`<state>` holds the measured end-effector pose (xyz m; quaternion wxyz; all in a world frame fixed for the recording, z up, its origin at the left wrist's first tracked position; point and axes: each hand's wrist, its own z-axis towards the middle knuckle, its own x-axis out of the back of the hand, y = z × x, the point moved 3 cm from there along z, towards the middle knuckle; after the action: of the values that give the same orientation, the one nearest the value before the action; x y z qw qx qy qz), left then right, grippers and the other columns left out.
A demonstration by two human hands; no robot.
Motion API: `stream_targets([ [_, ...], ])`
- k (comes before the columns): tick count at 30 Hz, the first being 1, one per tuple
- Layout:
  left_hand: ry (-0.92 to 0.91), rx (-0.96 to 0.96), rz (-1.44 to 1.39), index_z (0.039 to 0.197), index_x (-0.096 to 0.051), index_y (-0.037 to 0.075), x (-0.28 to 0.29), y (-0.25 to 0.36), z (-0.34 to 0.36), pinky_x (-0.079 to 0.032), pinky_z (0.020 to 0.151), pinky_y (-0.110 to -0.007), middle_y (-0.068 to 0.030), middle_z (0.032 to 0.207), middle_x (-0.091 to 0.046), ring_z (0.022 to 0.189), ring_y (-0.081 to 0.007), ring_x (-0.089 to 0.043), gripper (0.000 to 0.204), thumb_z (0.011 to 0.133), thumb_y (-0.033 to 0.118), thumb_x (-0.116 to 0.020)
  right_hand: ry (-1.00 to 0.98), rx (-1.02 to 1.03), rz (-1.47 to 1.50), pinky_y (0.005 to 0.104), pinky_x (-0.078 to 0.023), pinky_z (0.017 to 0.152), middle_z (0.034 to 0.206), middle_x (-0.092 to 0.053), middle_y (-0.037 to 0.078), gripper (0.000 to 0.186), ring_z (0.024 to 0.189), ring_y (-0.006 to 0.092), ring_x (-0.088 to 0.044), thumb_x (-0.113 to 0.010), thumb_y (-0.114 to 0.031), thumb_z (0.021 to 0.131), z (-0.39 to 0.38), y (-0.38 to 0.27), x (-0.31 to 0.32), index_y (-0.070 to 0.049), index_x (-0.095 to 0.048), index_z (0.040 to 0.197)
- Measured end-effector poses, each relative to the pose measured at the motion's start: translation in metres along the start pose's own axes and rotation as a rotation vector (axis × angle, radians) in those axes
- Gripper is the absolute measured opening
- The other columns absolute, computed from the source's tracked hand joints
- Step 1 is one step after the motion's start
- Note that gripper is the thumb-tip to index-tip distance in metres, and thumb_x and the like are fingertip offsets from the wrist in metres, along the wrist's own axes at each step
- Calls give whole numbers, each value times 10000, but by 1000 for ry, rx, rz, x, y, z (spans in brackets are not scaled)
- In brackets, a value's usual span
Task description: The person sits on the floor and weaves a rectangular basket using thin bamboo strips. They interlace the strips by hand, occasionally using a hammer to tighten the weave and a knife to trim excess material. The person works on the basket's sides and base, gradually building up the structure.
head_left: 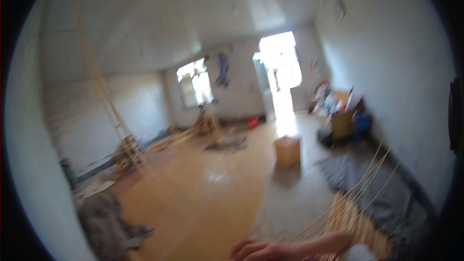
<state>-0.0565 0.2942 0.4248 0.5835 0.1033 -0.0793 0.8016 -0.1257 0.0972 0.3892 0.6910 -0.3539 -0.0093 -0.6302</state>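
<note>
- At the lower edge, blurred: right hand [263, 251], fingers bent, pointing left; cannot tell whether released, clenched or grasping anything.
- Beside the forearm [321, 245], at lower right: pale sticks [355, 227] in a bundle, longer thin ones slanting upward.
- Lower left: crumpled dark cloth [104, 220].
- Farther, on shiny floor [193, 203]: brown box [288, 151].
- Far wall: window [195, 84], bright doorway [284, 75].

Flr [203, 198] smooth, v. glossy; strips [345, 217] wood-like, matt; dk cloth [104, 220] matt.
</note>
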Motion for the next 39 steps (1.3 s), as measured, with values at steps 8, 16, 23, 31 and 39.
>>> stream_targets([
  [8, -57, 69, 46, 1198, -686, 34, -19, -24, 28, -467, 1012, -472, -143, 1210, -618, 1110, -345, -597, 343, 872, 130, -735, -38, 54, 85, 481, -413, 1044, 1154, -682, 76, 190, 1160, 276, -560, -645, -190, 1023, 16, -10, 71, -119, -767, 1151],
  [16, -82, 74, 55, 1213, -677, 36, 7, -9, 3, -465, 1018, -470, -151, 1223, -613, 1126, -346, -593, 350, 880, 125, -732, 164, 351, -186, 499, -417, 1011, 1118, -669, 41, 287, 1068, 264, -576, -768, -276, 909, 5, -37, 46, -117, -718, 1143],
  [23, -31, 73, 40, 1227, -669, 37, -2, -8, 2, -462, 1024, -468, -159, 1234, -608, 1141, -347, -589, 356, 886, 120, -730, 623, 873, -310, 471, -462, 910, 1178, -625, 93, 231, 1000, 270, -574, -726, -149, 924, -75, -92, 38, -86, -655, 1135],
  [31, -10, 99, 127, 1242, -660, 39, 0, -4, -4, -460, 1030, -466, -167, 1246, -603, 1158, -348, -584, 364, 893, 114, -727, 228, 45, -459, 467, -482, 1019, 1044, -699, 69, 223, 1039, 274, -647, -687, 15, 908, -15, -61, 57, -82, -761, 1096],
  [39, 2, 119, 69, 1258, -651, 40, -16, -7, -10, -457, 1037, -463, -176, 1259, -598, 1175, -349, -579, 371, 900, 108, -724, 373, 275, -269, 559, -263, 1200, 1138, -655, -52, 258, 1265, 231, -486, -712, -223, 952, -36, -92, 58, -313, -682, 1192],
])
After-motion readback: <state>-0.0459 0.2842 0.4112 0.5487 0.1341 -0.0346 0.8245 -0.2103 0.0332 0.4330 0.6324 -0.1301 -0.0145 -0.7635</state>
